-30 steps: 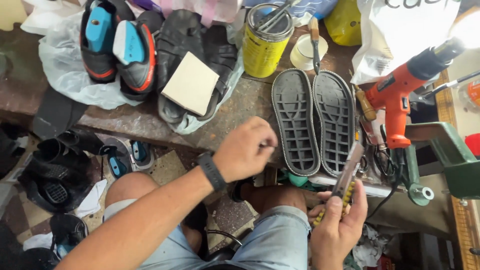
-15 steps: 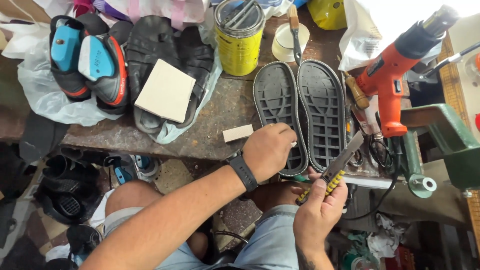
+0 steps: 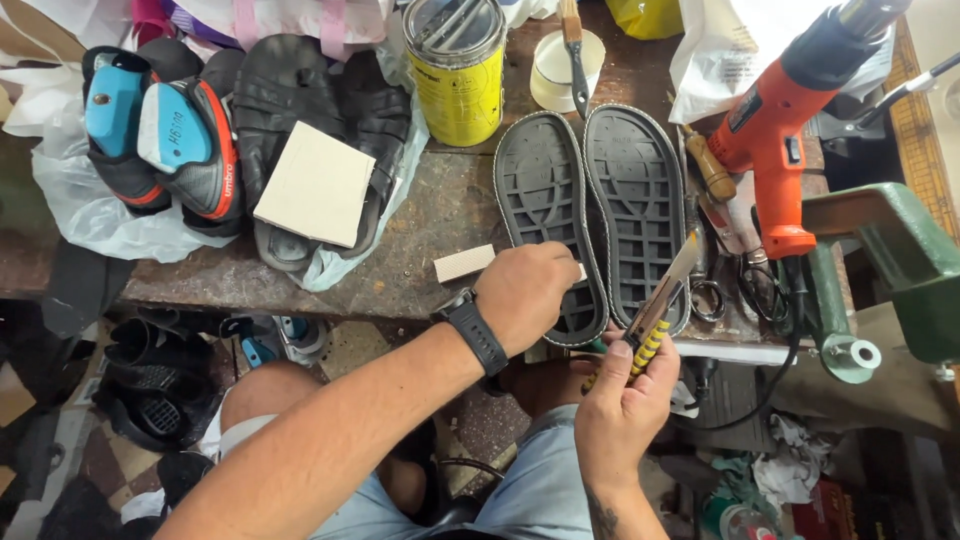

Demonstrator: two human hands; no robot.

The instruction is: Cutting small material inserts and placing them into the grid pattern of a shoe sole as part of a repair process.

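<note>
Landmark = pair of black soles (image 3: pixel 595 225) on the desk (image 3: pixel 420 265). Left of them: small pale block (image 3: pixel 463 264); left hand (image 3: pixel 525 295), closed w/ knuckles up, presses the near sole's heel, what's under it hidden. Just right of the heels: right hand (image 3: pixel 625 400) clenched on a yellow-black utility knife (image 3: pixel 655 315), blade tilted up over the sole edge. Best to keep the sole pinned, fingers off the blade line, cut away from the body.
</note>
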